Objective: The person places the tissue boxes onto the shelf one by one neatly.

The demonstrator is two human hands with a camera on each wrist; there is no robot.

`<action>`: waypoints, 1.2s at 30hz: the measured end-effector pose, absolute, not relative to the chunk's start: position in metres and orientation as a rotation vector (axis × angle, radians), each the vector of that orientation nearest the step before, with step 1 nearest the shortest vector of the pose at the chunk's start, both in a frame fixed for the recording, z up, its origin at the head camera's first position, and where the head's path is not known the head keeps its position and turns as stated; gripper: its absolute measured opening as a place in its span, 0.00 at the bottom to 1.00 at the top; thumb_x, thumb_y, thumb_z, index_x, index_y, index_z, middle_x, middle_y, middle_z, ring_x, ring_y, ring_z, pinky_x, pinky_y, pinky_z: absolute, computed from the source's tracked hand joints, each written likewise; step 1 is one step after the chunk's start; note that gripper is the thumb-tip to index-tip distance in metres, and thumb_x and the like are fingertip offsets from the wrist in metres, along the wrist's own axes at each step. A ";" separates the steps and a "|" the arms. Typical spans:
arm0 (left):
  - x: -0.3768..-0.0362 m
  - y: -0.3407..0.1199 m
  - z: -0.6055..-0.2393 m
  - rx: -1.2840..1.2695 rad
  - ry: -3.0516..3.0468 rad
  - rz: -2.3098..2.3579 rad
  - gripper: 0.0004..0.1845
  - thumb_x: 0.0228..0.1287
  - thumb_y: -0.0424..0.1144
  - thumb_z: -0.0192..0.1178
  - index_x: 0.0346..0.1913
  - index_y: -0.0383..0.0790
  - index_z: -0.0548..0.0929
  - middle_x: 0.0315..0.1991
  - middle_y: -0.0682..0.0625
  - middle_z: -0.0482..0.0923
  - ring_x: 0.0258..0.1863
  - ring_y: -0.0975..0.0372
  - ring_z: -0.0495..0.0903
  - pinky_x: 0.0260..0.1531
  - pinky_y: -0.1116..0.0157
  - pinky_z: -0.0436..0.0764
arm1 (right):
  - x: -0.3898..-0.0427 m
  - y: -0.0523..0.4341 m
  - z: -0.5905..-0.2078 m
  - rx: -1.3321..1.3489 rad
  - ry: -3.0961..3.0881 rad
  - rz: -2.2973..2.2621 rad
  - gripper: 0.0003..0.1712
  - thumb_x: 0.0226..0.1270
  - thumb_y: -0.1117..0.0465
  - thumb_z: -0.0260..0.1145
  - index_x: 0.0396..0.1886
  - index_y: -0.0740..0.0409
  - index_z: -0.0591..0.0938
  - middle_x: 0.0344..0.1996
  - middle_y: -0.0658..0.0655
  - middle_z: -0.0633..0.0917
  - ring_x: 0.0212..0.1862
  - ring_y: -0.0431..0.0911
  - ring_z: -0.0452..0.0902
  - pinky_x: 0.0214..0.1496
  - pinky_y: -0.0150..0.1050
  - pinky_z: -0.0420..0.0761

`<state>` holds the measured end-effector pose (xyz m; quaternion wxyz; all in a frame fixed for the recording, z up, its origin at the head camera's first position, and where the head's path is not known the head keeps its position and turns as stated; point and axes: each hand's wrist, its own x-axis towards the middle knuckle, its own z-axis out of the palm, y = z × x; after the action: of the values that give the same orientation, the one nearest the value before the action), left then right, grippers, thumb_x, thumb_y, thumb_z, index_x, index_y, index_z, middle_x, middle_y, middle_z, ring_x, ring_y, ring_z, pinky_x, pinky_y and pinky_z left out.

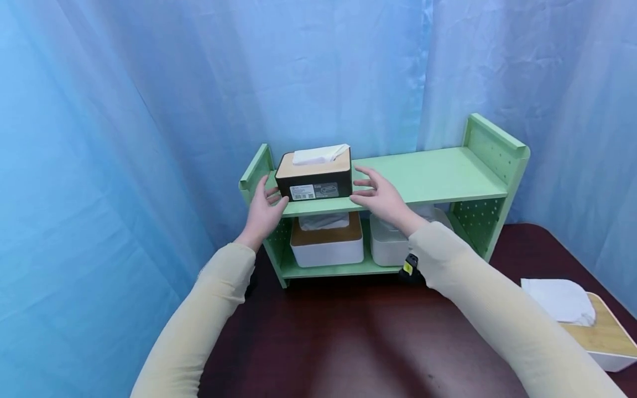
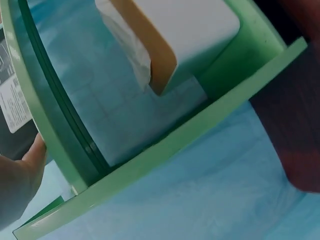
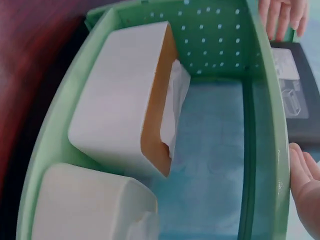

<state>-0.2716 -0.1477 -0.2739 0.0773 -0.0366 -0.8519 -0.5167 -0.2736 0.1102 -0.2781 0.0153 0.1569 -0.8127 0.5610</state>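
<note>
A black tissue box with a wood-coloured lid and a white tissue stands on the top board of the green shelf, towards its left end. Labels mark its front. My left hand is at the box's left side, fingers spread and thumb tip right at the lower front corner. On the other side my right hand has its fingers loosely extended beside the box's right wall. A narrow strip of green board shows between that hand and the black box in the right wrist view.
On the lower board stand a white box with a brown lid and a whitish box, partly behind my right forearm. Another wood-lidded tissue box sits on the dark table at right. Blue curtains hang behind.
</note>
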 end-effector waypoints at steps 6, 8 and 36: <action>-0.254 -0.151 -0.292 -0.218 -2.561 -1.478 0.35 0.70 0.40 0.51 0.74 0.43 0.49 0.68 0.42 0.63 0.69 0.53 0.62 0.66 0.58 0.64 | -0.252 0.129 -0.296 0.513 -2.472 1.835 0.38 0.69 0.61 0.59 0.75 0.52 0.55 0.69 0.62 0.65 0.64 0.57 0.69 0.64 0.54 0.68; -0.248 -0.151 -0.299 -0.267 -2.569 -1.384 0.33 0.70 0.40 0.52 0.74 0.42 0.52 0.67 0.43 0.65 0.69 0.53 0.62 0.66 0.56 0.64 | -0.247 0.136 -0.304 0.508 -2.463 1.843 0.37 0.70 0.61 0.59 0.75 0.52 0.55 0.69 0.61 0.65 0.64 0.57 0.69 0.65 0.55 0.67; -0.164 -0.097 -0.420 -0.588 -2.576 -1.212 0.32 0.67 0.39 0.58 0.71 0.39 0.60 0.71 0.40 0.57 0.71 0.49 0.56 0.64 0.47 0.64 | -0.134 0.262 -0.433 0.651 -2.412 1.564 0.25 0.64 0.74 0.60 0.62 0.65 0.71 0.51 0.26 0.75 0.47 0.25 0.77 0.41 0.22 0.77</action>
<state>-0.1637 -0.0968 -0.4198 0.1172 -0.2009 -0.8800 -0.4142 -0.1339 0.2620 -0.4326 0.0969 0.2200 -0.8144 0.5282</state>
